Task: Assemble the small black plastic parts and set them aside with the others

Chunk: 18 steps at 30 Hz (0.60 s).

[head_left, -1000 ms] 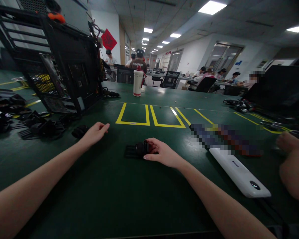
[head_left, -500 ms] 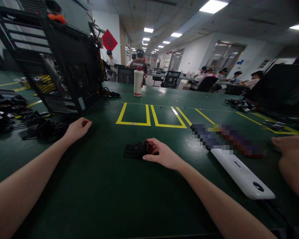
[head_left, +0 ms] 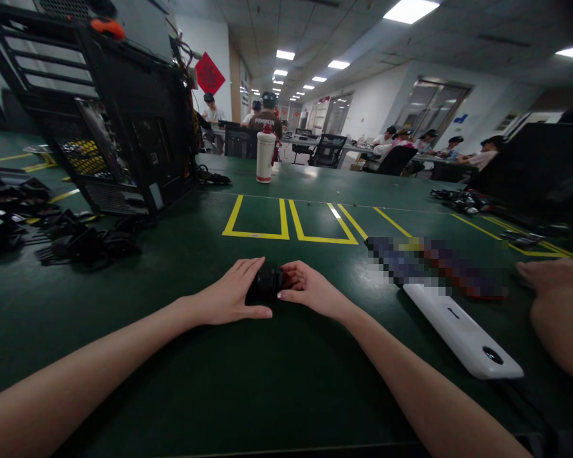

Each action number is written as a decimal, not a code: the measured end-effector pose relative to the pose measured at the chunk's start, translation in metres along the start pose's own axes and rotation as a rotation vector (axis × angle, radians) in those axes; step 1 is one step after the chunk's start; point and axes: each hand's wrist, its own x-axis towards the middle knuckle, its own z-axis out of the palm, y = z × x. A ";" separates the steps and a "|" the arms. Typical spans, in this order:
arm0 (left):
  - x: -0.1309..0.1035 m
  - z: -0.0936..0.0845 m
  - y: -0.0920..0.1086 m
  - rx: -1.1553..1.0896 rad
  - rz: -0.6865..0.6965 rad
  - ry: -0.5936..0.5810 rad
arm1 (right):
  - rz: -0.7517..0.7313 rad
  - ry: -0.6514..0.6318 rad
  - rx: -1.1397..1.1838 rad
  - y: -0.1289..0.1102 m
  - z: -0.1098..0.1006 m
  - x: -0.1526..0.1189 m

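Note:
A small black bundle, apparently a folded cable (head_left: 266, 284), lies on the green table between my two hands. My left hand (head_left: 226, 294) comes in from the left, its fingers stretched and its thumb apart, around the bundle's left end and covering it. At the other end, my right hand (head_left: 310, 291) has bent fingers and thumb closed about the edge of the bundle. The bundle's exact kind is hard to make out in the dim light.
A black computer case (head_left: 143, 127) stands at left beside a heap of black cables (head_left: 86, 245). A white cup (head_left: 264, 158) stands behind yellow tape outlines (head_left: 255, 236). To the right lie a white elongated device (head_left: 463, 331) and another person's hand (head_left: 558, 280).
My left hand has moved right from beside the cable heap to the bundle's left end, its fingers spreading. My right hand has stayed at the bundle's right end.

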 end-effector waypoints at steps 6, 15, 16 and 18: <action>0.012 0.011 0.001 0.079 -0.056 0.083 | -0.040 -0.007 0.021 0.002 -0.001 0.001; 0.011 0.017 -0.002 0.151 -0.031 0.108 | -0.127 0.088 -0.111 -0.006 0.006 -0.006; 0.011 0.017 -0.002 0.156 -0.033 0.109 | -0.136 0.115 -0.114 -0.007 0.007 -0.007; 0.011 0.017 -0.001 0.160 -0.036 0.118 | -0.118 0.139 -0.082 -0.008 0.007 -0.007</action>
